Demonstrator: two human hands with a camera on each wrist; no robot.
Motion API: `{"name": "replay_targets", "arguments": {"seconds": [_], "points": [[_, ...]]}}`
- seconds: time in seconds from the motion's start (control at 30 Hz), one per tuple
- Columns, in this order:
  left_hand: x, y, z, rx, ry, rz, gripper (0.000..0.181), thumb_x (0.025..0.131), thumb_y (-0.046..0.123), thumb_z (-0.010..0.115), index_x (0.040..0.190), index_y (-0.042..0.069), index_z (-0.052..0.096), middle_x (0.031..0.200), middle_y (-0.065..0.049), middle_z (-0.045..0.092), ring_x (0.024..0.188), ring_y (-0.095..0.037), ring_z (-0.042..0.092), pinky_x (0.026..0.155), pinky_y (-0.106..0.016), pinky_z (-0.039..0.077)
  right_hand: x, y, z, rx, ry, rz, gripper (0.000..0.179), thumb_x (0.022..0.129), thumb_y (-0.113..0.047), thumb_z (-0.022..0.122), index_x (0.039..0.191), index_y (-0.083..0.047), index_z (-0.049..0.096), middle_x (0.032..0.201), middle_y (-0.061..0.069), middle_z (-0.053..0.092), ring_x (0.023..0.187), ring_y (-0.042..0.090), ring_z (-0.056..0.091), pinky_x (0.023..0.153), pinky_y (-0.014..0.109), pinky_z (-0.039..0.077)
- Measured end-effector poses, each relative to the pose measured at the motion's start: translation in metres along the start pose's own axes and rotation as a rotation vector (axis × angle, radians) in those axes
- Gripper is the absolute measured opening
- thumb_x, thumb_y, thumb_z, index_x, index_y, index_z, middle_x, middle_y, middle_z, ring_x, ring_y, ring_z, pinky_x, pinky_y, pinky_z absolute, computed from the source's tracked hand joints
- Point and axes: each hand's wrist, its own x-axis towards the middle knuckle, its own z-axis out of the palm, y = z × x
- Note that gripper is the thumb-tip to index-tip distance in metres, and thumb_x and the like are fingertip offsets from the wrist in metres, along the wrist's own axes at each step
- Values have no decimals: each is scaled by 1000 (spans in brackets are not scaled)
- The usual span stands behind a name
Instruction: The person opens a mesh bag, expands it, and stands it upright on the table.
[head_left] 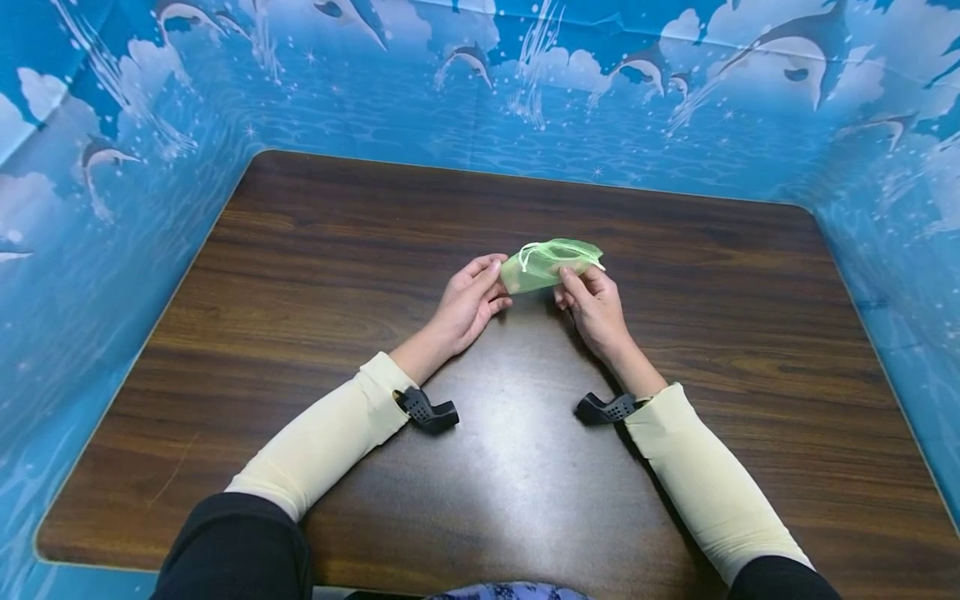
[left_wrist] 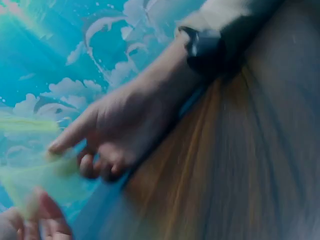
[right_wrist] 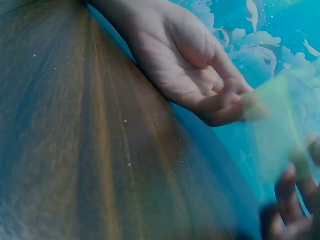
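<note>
A sheer green drawstring pouch (head_left: 536, 271) with a white cord (head_left: 527, 257) is held up between both hands over the table. My left hand (head_left: 472, 302) pinches its left end between thumb and fingers. In the right wrist view, fingertips of the left hand (right_wrist: 185, 65) show faintly through the green fabric (right_wrist: 274, 135). My right hand (head_left: 594, 310) pinches the pouch near its right end, thumb on top, beside the gathered cord end. The left wrist view is blurred; the right hand (left_wrist: 120, 132) shows there with its thumb on the fabric.
A dark wood-grain table (head_left: 315, 292) lies under both arms. Blue sheeting (head_left: 465, 125) printed with dolphins and clouds stands around its back and sides. A black wrist camera (head_left: 429, 410) sits at the left cuff, another black camera (head_left: 606, 408) at the right.
</note>
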Motion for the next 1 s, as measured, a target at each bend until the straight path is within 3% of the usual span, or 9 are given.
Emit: {"name": "replay_targets", "arguments": {"seconds": [0.13,0.23,0.33,0.5,0.67,0.83,1.0], "points": [[0,1,-5,363,-8,145,27,110,14,51,130,-2,58,100,-4,63,75,-13,63,60,-22,55,1,1,-4,-291,117,-92,14,107,-15,59,101,-7,69,69,-3,53,59,12,47,46,21,36],[-1,2,-8,602,-21,253,29,109,15,55,132,-2,61,106,-9,60,69,-16,60,58,-22,53,2,0,-5,-361,157,-110,21,106,-14,60,105,6,66,71,0,52,60,18,46,48,22,37],[-1,2,-9,745,-44,317,28,108,15,57,131,0,63,118,-13,55,69,-19,58,58,-22,51,2,-2,-4,-405,176,-139,24,105,-10,61,107,13,65,75,0,52,60,24,46,49,19,38],[0,3,-9,792,-47,343,29,107,12,58,132,-3,61,132,-17,53,82,-23,60,58,-20,49,-3,-18,5,-415,164,-175,23,104,-5,61,113,16,62,91,-5,54,63,23,48,51,16,39],[-1,6,-9,812,-50,329,30,107,11,57,134,-2,60,134,-18,52,84,-18,58,60,-19,50,-7,-26,9,-406,144,-166,15,102,-4,63,108,9,61,89,0,55,66,13,51,56,17,43],[-1,5,-11,814,-50,329,30,108,13,57,135,0,60,130,-15,52,80,-19,56,59,-19,49,-2,-10,-2,-401,137,-152,12,101,-6,64,112,-1,63,86,-2,57,73,9,53,66,18,45],[0,4,-13,824,-48,329,31,108,14,57,136,2,60,129,-14,52,77,-18,56,59,-20,49,0,-3,-9,-389,148,-147,16,102,-10,64,116,-5,64,87,-6,61,73,12,55,65,20,46]]}}
